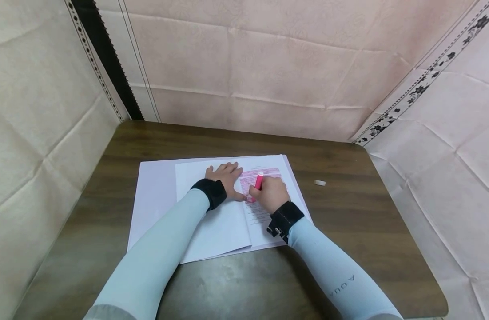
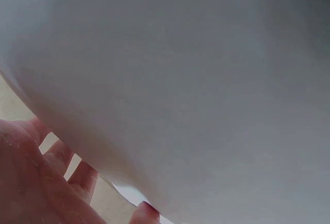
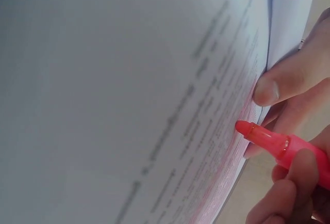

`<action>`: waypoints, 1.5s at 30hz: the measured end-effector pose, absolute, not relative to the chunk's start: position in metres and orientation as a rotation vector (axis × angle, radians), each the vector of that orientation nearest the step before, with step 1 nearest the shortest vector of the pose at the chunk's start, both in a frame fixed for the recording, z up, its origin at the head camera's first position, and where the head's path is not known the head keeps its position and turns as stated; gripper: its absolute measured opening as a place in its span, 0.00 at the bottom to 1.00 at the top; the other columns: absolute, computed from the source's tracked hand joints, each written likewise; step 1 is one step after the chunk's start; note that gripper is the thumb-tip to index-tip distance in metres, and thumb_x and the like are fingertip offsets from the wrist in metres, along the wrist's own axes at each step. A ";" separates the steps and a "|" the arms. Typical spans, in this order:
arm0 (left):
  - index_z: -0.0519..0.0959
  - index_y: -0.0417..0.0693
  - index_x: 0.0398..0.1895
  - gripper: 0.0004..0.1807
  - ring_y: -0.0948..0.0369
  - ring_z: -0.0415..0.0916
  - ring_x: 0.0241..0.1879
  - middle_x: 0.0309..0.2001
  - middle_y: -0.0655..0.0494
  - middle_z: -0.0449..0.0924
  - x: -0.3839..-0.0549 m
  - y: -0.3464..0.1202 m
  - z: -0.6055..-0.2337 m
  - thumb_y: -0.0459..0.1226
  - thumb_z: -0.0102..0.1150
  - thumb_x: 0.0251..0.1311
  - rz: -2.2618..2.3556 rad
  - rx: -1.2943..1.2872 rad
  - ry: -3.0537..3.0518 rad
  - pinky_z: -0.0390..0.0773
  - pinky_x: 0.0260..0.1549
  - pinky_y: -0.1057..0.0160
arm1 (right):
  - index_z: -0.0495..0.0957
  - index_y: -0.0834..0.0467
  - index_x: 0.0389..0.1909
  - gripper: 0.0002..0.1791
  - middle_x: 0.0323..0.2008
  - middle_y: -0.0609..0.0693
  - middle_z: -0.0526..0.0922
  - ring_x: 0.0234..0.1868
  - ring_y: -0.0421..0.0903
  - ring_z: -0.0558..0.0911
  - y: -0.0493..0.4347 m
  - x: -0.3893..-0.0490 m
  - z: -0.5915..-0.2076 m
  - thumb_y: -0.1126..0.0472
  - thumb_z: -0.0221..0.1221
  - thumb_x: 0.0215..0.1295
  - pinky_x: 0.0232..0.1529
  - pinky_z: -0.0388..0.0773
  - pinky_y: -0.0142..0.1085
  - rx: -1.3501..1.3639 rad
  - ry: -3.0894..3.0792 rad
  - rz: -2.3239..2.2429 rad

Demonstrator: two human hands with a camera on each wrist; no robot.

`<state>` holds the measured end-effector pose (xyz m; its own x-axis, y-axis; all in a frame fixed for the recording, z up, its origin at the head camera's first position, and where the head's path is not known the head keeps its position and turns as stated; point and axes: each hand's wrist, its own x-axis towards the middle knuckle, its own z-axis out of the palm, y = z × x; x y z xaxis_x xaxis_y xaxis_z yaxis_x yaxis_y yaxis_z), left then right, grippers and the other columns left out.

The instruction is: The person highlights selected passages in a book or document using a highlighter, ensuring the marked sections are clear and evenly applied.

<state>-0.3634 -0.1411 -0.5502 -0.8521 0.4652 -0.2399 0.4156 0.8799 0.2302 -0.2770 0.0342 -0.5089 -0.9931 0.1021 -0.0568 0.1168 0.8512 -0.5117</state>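
Observation:
My right hand (image 1: 273,194) grips a pink highlighter (image 1: 259,181) over the printed right-hand page (image 1: 257,218) of an open booklet. Pink marking covers the upper lines of text on that page. In the right wrist view the uncapped highlighter (image 3: 299,154) has its tip close at the marked lines. My left hand (image 1: 227,178) rests with spread fingers on the blank left-hand page (image 1: 212,231), its thumb reaching to the fold by the text. The left wrist view has the blank page (image 2: 180,79) filling most of it, with the left fingers (image 2: 82,177) at its edge.
Beneath the booklet's pages shows a pale lavender sheet or cover (image 1: 154,191). A small white piece (image 1: 320,182) lies to the right on the brown wooden table (image 1: 348,222). Pale cloth (image 1: 248,66) hangs behind the table and at both sides.

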 end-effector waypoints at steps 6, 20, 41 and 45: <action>0.54 0.64 0.91 0.62 0.48 0.45 0.87 0.91 0.56 0.45 -0.363 -0.138 -0.545 0.75 0.67 0.58 0.232 0.662 2.752 0.42 0.81 0.28 | 0.89 0.59 0.37 0.15 0.18 0.50 0.81 0.21 0.51 0.82 0.040 -0.279 -0.508 0.50 0.72 0.73 0.24 0.75 0.34 0.174 3.012 -0.827; 0.55 0.61 0.91 0.64 0.46 0.48 0.86 0.90 0.54 0.48 -0.360 -0.148 -0.544 0.75 0.69 0.55 0.234 0.673 2.752 0.44 0.80 0.26 | 0.87 0.58 0.38 0.15 0.20 0.52 0.82 0.22 0.52 0.83 0.044 -0.281 -0.510 0.49 0.73 0.73 0.24 0.76 0.34 0.233 2.952 -0.880; 0.55 0.61 0.91 0.65 0.45 0.47 0.87 0.90 0.53 0.47 -0.362 -0.148 -0.545 0.75 0.68 0.55 0.239 0.691 2.762 0.45 0.80 0.26 | 0.86 0.58 0.37 0.16 0.21 0.51 0.83 0.22 0.51 0.83 0.051 -0.283 -0.508 0.49 0.72 0.74 0.23 0.76 0.34 0.245 2.974 -0.840; 0.54 0.61 0.91 0.64 0.46 0.46 0.87 0.90 0.54 0.46 -0.362 -0.143 -0.542 0.76 0.67 0.56 0.226 0.699 2.746 0.44 0.80 0.26 | 0.86 0.58 0.39 0.16 0.22 0.51 0.83 0.23 0.51 0.83 0.058 -0.283 -0.507 0.48 0.72 0.73 0.24 0.78 0.34 0.267 2.994 -0.810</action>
